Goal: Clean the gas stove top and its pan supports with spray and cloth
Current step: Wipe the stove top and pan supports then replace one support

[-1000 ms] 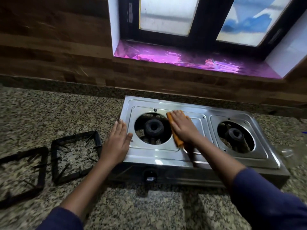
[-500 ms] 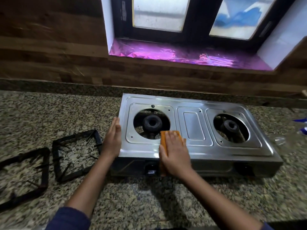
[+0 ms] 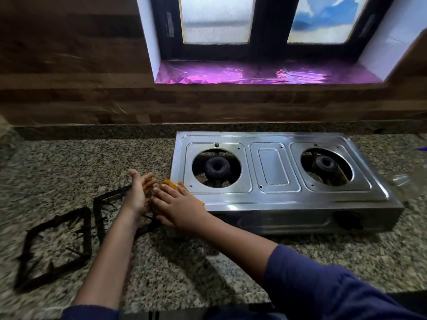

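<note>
An orange cloth (image 3: pixel 171 183) was pressed onto the stove's (image 3: pixel 272 200) 8 o'clock corner by the right hand (image 3: pixel 179 207), fingers spread flat; the left hand (image 3: pixel 138 192) was held beside, fingers straight.

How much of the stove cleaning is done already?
Done: both pan supports are off, lying on the counter, and the stove top looks shiny. In hand: the right hand presses the orange cloth at the stove's front left corner, with the left hand open beside it. Left: the supports probably need wiping, then go back on.
</note>
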The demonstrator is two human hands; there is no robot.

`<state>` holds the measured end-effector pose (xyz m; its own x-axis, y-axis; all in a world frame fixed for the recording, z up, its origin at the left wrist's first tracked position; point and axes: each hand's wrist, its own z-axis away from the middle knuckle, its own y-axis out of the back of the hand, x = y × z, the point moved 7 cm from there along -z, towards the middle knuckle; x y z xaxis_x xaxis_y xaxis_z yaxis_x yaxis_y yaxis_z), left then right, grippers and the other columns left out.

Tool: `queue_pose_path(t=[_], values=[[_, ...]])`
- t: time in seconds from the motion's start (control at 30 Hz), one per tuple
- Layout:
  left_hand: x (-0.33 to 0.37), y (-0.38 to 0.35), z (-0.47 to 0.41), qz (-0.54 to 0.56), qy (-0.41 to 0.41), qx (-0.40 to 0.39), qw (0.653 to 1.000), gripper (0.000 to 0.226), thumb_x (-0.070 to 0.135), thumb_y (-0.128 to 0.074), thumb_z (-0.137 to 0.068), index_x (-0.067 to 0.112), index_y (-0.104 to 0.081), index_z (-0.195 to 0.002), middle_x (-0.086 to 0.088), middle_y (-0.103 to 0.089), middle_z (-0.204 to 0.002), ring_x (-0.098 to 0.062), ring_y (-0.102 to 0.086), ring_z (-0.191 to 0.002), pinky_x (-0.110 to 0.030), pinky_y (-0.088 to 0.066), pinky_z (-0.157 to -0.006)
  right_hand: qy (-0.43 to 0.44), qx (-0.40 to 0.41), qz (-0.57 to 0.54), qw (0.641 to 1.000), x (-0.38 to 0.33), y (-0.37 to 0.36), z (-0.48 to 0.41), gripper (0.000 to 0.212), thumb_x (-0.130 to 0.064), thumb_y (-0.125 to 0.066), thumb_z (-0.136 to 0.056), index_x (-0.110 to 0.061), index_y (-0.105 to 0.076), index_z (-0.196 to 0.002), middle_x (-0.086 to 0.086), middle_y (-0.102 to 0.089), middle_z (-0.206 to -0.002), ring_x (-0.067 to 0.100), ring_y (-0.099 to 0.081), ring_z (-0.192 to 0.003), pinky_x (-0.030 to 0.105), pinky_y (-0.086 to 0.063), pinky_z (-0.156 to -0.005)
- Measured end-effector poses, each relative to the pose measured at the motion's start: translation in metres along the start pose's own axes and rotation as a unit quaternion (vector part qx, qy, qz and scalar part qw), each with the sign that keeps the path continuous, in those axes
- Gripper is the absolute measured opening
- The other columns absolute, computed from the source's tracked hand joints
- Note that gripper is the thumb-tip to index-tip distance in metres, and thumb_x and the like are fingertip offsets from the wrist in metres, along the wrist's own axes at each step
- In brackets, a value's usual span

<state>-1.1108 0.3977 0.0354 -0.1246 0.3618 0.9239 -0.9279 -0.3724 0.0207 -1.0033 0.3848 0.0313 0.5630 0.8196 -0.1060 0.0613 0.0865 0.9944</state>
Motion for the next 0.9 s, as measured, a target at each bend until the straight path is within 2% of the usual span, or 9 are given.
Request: queue_pose_path(t=[0.1,0.2,0.27,0.4,0.5,0.63,0.77,0.83,0.9], values=[[0.001,-0.009,-0.001,-0.079,-0.04,0.005,0.996,0.082,0.071,-0.01,-0.092,0.017,-0.054,-0.134,-0.009,-0.055,-0.137,-0.023,-0.05,-0.125,-0.034,-0.037,-0.101,0.089,-0.017,0.033,0.995,0.0,-0.001,0.019,0.054,-0.03,-0.042,-0.1,-0.017,-0.031,-0.151,0.008,-0.026,-0.16,0.03,-0.023,-0.147,0.051,-0.019,-0.117],[0.009,-0.034,0.004,-0.218,-0.121,-0.008,0.968,0.099,0.086,-0.013,-0.076,0.016,-0.057,-0.131,-0.009,-0.057,-0.134,-0.026,-0.052,-0.125,-0.04,-0.038,-0.108,0.098,0.022,-0.013,0.995,0.015,0.004,0.048,0.055,-0.029,-0.033,-0.096,-0.013,-0.036,-0.149,0.009,-0.037,-0.155,0.03,-0.034,-0.143,0.05,-0.027,-0.116],[0.008,-0.053,0.006,-0.315,-0.184,-0.022,0.931,0.102,0.085,-0.012,-0.079,0.01,-0.054,-0.134,-0.014,-0.052,-0.141,-0.028,-0.046,-0.132,-0.044,-0.034,-0.112,0.035,0.063,-0.055,0.996,0.042,0.008,0.072,0.052,-0.029,-0.038,-0.097,-0.013,-0.041,-0.146,0.008,-0.042,-0.152,0.025,-0.037,-0.141,0.045,-0.028,-0.116],[-0.015,-0.073,0.021,-0.489,-0.265,0.016,0.831,0.065,0.056,-0.023,-0.1,0.015,-0.038,-0.147,-0.006,-0.028,-0.158,-0.023,-0.013,-0.149,-0.045,-0.017,-0.119,-0.137,0.132,-0.118,0.975,0.112,0.023,0.152,0.054,-0.04,-0.04,-0.099,-0.016,-0.042,-0.146,0.004,-0.043,-0.151,0.019,-0.035,-0.142,0.037,-0.024,-0.119],[-0.022,-0.073,0.031,-0.544,-0.3,0.048,0.782,0.072,0.057,-0.016,-0.094,0.016,-0.032,-0.151,-0.006,-0.026,-0.159,-0.023,-0.014,-0.149,-0.046,-0.014,-0.119,-0.223,0.17,-0.091,0.955,0.16,0.03,0.226,0.05,-0.04,-0.041,-0.098,-0.022,-0.043,-0.145,0.001,-0.048,-0.147,0.017,-0.037,-0.14,0.037,-0.026,-0.117],[-0.02,-0.079,0.033,-0.562,-0.276,0.055,0.778,0.082,0.064,-0.005,-0.089,0.016,-0.027,-0.152,-0.005,-0.021,-0.161,-0.021,-0.008,-0.15,-0.045,-0.003,-0.12,-0.386,0.196,-0.064,0.899,0.226,0.033,0.326,0.059,-0.049,-0.032,-0.097,-0.016,-0.044,-0.145,0.003,-0.045,-0.149,0.021,-0.035,-0.142,0.045,-0.024,-0.118],[-0.014,-0.115,0.058,-0.524,-0.293,0.048,0.799,0.084,0.064,-0.006,-0.088,0.014,-0.027,-0.152,-0.005,-0.018,-0.161,-0.018,-0.003,-0.15,-0.043,0.001,-0.12,-0.473,0.22,-0.065,0.851,0.242,0.033,0.349,0.065,-0.048,-0.026,-0.095,-0.008,-0.047,-0.142,0.013,-0.048,-0.146,0.028,-0.037,-0.14,0.049,-0.022,-0.118],[-0.017,-0.151,0.075,-0.508,-0.308,0.017,0.804,0.081,0.064,-0.007,-0.089,0.018,-0.023,-0.154,0.0,-0.014,-0.162,-0.013,0.002,-0.15,-0.041,0.001,-0.12,-0.462,0.218,-0.07,0.857,0.226,0.027,0.326,0.061,-0.044,-0.028,-0.096,-0.008,-0.049,-0.141,0.013,-0.05,-0.145,0.029,-0.04,-0.139,0.048,-0.022,-0.118],[-0.02,-0.199,0.091,-0.495,-0.326,-0.027,0.805,0.081,0.067,-0.005,-0.09,0.02,-0.022,-0.154,0.003,-0.011,-0.162,-0.01,0.005,-0.149,-0.039,0.001,-0.121,-0.399,0.224,-0.073,0.886,0.205,0.027,0.299,0.053,-0.037,-0.037,-0.094,-0.012,-0.053,-0.138,0.011,-0.054,-0.141,0.029,-0.046,-0.135,0.044,-0.021,-0.117]])
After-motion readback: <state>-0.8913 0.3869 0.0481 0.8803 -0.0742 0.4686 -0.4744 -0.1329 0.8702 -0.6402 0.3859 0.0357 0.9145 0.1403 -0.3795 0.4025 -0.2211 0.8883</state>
